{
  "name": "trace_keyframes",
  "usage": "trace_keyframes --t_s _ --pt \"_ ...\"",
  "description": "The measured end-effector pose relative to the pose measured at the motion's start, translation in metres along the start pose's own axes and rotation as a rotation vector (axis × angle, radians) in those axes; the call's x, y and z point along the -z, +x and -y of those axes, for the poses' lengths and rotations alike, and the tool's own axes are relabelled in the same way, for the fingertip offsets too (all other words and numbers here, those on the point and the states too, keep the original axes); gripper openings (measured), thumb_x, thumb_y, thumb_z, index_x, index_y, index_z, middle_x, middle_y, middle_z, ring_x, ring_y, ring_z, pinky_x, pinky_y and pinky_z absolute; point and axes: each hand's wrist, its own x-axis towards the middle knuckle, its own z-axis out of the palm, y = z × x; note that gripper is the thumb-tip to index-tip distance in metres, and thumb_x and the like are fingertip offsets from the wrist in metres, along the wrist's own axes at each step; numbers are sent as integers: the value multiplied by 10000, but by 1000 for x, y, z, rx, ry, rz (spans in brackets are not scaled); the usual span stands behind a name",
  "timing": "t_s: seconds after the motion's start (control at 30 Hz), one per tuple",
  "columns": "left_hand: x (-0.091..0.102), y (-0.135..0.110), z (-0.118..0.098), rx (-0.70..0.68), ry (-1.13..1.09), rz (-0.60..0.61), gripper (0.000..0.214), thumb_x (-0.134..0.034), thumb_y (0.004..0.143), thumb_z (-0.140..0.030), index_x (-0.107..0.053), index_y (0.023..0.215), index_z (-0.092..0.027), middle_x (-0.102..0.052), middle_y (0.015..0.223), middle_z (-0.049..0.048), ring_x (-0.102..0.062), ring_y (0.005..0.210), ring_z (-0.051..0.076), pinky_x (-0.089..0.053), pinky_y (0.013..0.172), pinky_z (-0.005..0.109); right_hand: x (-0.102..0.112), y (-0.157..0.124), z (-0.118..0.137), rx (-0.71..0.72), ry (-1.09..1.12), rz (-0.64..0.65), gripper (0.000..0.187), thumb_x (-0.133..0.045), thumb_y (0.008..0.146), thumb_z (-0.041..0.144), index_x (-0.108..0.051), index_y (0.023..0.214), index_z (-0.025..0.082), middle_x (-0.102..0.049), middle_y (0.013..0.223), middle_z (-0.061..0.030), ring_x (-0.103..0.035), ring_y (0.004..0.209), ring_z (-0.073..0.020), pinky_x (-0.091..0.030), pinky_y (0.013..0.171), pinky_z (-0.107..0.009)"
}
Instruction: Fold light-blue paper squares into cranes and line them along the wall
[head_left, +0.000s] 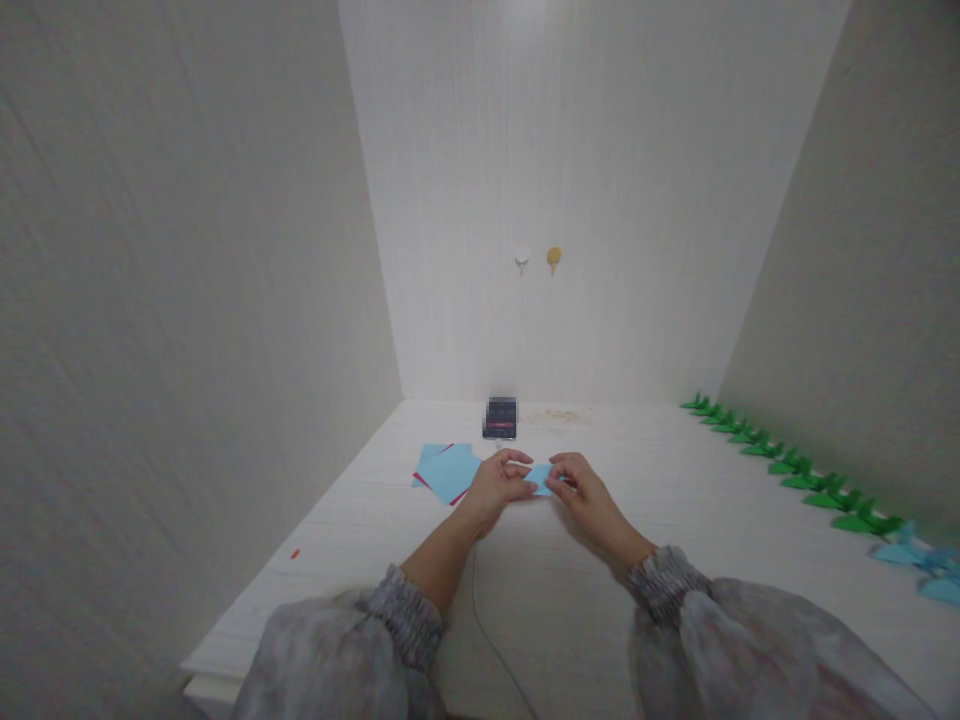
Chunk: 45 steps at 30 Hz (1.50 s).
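A small light-blue folded paper (541, 477) lies between my two hands over the white table (675, 480). My left hand (499, 482) pinches its left side with fingers curled. My right hand (583, 489) pinches its right side, fingers pressed together. Both wrists come out of grey patterned sleeves at the bottom of the view.
A stack of blue and red paper sheets (448, 470) lies left of my hands. A phone (500, 417) stands behind them, with a cable (487, 630) running toward me. Several green folded paper figures (787, 465) line the right wall, blue ones (922, 565) nearest. Two hooks (538, 258) hang on the back wall.
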Motion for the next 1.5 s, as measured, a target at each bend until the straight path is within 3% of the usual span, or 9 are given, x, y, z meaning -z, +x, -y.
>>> trace_keyframes --t_s 0.23,0.77,1.0,1.5 --pt "1 2 0 -8 -17 -3 412 -664 489 -115 -458 845 -136 -578 658 3 -540 555 94 -429 607 257 -2 0 2 -88 -46 -32 141 -481 705 322 -485 681 183 -468 636 -4 -418 566 -133 -344 532 -251" --pt "-4 -2 -3 -13 33 -43 446 -722 436 -166 -498 821 -136 -576 685 7 -540 626 108 -420 649 259 -3 0 5 -118 10 -80 199 -532 655 363 -484 600 179 -478 614 6 -429 552 -117 -341 516 -235" --pt "-1 0 1 -18 55 -66 439 -715 444 -174 -492 821 -143 -572 663 0 -537 572 100 -418 601 245 -3 0 -1 -218 137 -44 183 -549 640 350 -491 659 178 -474 548 27 -415 495 -103 -310 468 -221" --pt "-1 2 2 -13 62 -121 362 -694 461 -159 -498 765 -138 -555 607 -14 -517 518 82 -412 554 218 -4 0 -8 -231 300 -69 231 -576 626 372 -483 738 193 -458 531 45 -408 467 -91 -300 440 -211"
